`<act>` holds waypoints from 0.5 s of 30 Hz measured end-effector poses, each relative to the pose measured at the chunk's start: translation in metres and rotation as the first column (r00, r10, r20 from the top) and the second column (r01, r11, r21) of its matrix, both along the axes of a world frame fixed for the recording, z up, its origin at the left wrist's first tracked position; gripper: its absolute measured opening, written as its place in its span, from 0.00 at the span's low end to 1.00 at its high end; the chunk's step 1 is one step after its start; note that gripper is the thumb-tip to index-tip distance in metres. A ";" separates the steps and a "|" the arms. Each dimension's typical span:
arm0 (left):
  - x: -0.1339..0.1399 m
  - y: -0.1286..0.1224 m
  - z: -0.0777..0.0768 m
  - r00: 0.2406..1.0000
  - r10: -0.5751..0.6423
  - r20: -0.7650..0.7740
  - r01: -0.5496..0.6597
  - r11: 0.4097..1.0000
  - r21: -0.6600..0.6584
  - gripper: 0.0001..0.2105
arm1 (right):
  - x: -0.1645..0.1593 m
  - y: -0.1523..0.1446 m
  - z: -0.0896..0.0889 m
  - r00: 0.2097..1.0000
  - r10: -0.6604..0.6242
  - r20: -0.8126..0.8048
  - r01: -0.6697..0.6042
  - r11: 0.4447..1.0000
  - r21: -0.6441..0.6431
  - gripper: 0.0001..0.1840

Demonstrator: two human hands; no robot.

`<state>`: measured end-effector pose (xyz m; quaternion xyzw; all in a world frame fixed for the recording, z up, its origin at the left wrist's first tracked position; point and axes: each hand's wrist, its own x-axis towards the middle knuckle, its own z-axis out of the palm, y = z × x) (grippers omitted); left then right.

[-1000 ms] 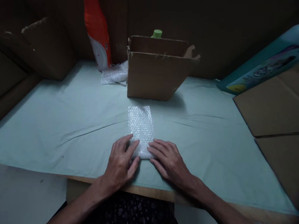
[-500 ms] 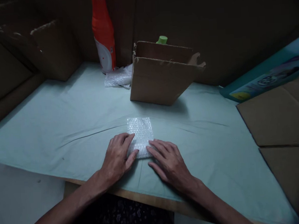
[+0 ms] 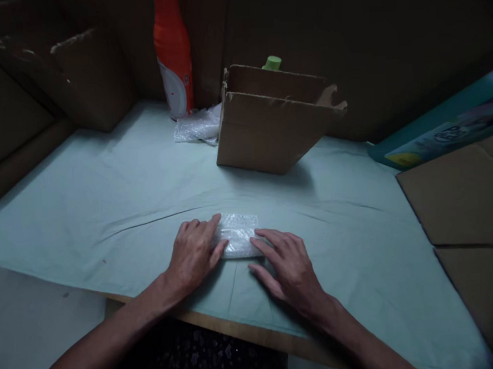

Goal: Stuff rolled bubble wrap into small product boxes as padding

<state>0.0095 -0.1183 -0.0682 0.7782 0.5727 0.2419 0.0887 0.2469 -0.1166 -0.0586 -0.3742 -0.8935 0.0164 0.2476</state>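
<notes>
A small folded piece of bubble wrap (image 3: 240, 236) lies flat on the cloth in front of me. My left hand (image 3: 197, 249) grips its left end, index finger at the far corner and thumb on the near part, the other fingers curled. On the right edge rest the fingertips of my right hand (image 3: 287, 260). Those fingers are stretched out, and the thumb stands apart on the cloth. Whether anything lies inside the folded wrap cannot be made out.
A pale green cloth (image 3: 124, 175) covers the table. Behind the wrap stands an open cardboard box (image 3: 268, 130); more bubble wrap (image 3: 197, 126) lies beside it. A red-orange bottle (image 3: 174, 55) stands at the back, a teal bottle (image 3: 439, 131) leans right, above cardboard flaps (image 3: 460, 205).
The far part of the bubble wrap has been folded over toward me, so the piece is now shorter. Both hands stay at its sides, and the piece sits slightly further right.
</notes>
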 end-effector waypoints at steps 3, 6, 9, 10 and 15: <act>-0.003 0.002 0.000 0.994 0.066 0.092 -0.058 0.995 -0.083 0.20 | -0.006 0.014 -0.007 0.994 0.039 0.101 -0.037 0.999 -0.015 0.19; -0.005 -0.008 0.003 0.915 0.184 0.358 -0.090 0.960 -0.263 0.25 | -0.007 0.031 -0.012 0.999 0.041 0.014 -0.040 0.997 -0.066 0.15; -0.004 -0.020 0.008 0.724 0.357 0.590 -0.077 0.892 -0.445 0.34 | -0.007 0.036 -0.010 0.986 0.000 -0.167 -0.029 0.984 -0.174 0.13; -0.003 -0.021 0.010 0.655 0.400 0.642 -0.050 0.870 -0.491 0.37 | -0.008 0.035 -0.006 0.977 -0.010 -0.214 -0.043 0.970 -0.238 0.13; 0.005 -0.015 0.018 0.485 0.472 0.737 0.185 0.768 -0.613 0.35 | -0.011 0.024 0.010 0.928 -0.107 -0.358 -0.176 0.719 -0.672 0.11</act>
